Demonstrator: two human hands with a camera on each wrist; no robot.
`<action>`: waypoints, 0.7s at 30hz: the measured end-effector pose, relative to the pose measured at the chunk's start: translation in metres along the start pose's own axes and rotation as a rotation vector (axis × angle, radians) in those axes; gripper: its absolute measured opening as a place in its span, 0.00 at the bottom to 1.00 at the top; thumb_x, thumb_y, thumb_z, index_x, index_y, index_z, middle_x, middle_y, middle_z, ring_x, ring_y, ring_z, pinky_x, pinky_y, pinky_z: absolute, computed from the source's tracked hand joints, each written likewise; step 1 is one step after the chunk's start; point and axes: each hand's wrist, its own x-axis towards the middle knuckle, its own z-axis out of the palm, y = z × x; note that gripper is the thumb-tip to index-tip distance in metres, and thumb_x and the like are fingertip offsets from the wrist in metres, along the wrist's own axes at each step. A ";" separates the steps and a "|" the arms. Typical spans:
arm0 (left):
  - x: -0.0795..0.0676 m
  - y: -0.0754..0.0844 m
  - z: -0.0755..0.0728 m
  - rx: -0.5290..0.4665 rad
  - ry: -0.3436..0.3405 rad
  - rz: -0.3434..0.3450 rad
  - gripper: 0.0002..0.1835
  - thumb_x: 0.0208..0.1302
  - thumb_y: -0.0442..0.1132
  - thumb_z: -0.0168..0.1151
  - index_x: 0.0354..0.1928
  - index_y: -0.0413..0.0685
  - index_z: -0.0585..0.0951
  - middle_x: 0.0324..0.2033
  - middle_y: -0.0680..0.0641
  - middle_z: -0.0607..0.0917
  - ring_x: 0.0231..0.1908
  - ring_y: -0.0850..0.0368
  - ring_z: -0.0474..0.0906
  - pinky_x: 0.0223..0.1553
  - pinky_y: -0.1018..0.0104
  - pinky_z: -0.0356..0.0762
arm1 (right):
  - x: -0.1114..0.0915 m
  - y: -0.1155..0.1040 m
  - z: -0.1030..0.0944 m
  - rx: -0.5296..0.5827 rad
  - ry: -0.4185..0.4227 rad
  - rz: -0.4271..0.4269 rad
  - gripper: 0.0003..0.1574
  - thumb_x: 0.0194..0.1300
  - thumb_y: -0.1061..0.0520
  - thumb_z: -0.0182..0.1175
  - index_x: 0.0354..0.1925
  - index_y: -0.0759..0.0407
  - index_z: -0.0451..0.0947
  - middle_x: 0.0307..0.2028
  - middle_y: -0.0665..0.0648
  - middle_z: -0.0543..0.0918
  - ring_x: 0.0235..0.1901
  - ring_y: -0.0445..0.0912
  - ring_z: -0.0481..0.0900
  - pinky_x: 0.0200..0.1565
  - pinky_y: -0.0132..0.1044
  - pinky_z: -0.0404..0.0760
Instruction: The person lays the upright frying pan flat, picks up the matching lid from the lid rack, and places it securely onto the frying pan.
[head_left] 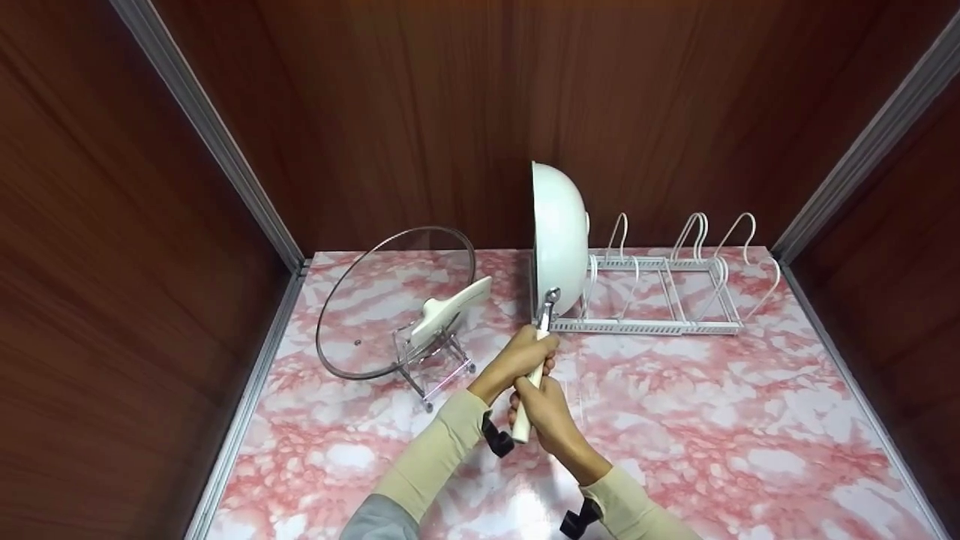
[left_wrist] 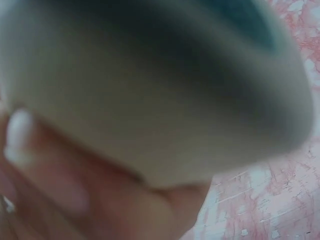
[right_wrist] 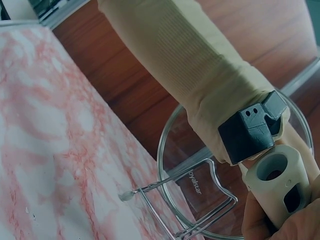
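A white wok (head_left: 561, 232) stands on its side, its rounded bottom facing right, at the left end of a white wire rack (head_left: 637, 327). Its cream handle (head_left: 523, 424) points toward me. My left hand (head_left: 525, 352) grips the handle near the metal joint. Just behind it, my right hand (head_left: 547, 409) holds the handle closer to its free end. That hollow handle end (right_wrist: 274, 172) shows up close in the right wrist view. In the left wrist view, the fingers (left_wrist: 100, 190) are blurred against a large pale surface. The wok's inside is hidden in the head view.
Left of the wok, a glass lid (head_left: 367, 300) with a cream handle (head_left: 450, 311) leans in a small metal stand (head_left: 435, 375). Several wire loops (head_left: 694, 232) rise from the rack. Wooden walls (head_left: 420, 112) enclose the back and sides of the marbled pink-and-white surface (head_left: 735, 435).
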 end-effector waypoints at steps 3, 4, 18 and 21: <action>0.001 0.000 0.001 -0.004 0.009 -0.005 0.14 0.70 0.33 0.52 0.24 0.51 0.72 0.14 0.55 0.72 0.14 0.66 0.68 0.18 0.75 0.69 | 0.000 0.000 0.000 -0.006 0.000 -0.003 0.07 0.68 0.63 0.50 0.31 0.57 0.66 0.16 0.49 0.70 0.12 0.39 0.71 0.18 0.33 0.75; 0.001 0.000 0.001 -0.007 0.011 -0.008 0.14 0.70 0.32 0.52 0.24 0.51 0.72 0.14 0.55 0.72 0.14 0.66 0.68 0.18 0.75 0.69 | 0.000 0.001 0.000 -0.007 0.001 -0.003 0.07 0.68 0.63 0.50 0.31 0.57 0.66 0.16 0.49 0.70 0.12 0.40 0.71 0.18 0.33 0.75; 0.001 0.000 0.000 -0.019 0.005 -0.013 0.11 0.70 0.32 0.53 0.27 0.48 0.72 0.15 0.55 0.72 0.15 0.66 0.68 0.18 0.75 0.68 | 0.000 0.000 0.001 0.004 0.008 -0.013 0.06 0.71 0.62 0.52 0.33 0.58 0.67 0.17 0.50 0.71 0.12 0.39 0.71 0.17 0.32 0.74; 0.001 0.001 -0.002 -0.008 -0.005 -0.002 0.11 0.71 0.32 0.52 0.27 0.48 0.72 0.15 0.55 0.72 0.15 0.66 0.68 0.19 0.75 0.69 | 0.000 -0.001 0.001 0.002 0.001 -0.017 0.06 0.71 0.62 0.51 0.34 0.58 0.67 0.17 0.50 0.71 0.13 0.39 0.71 0.18 0.32 0.75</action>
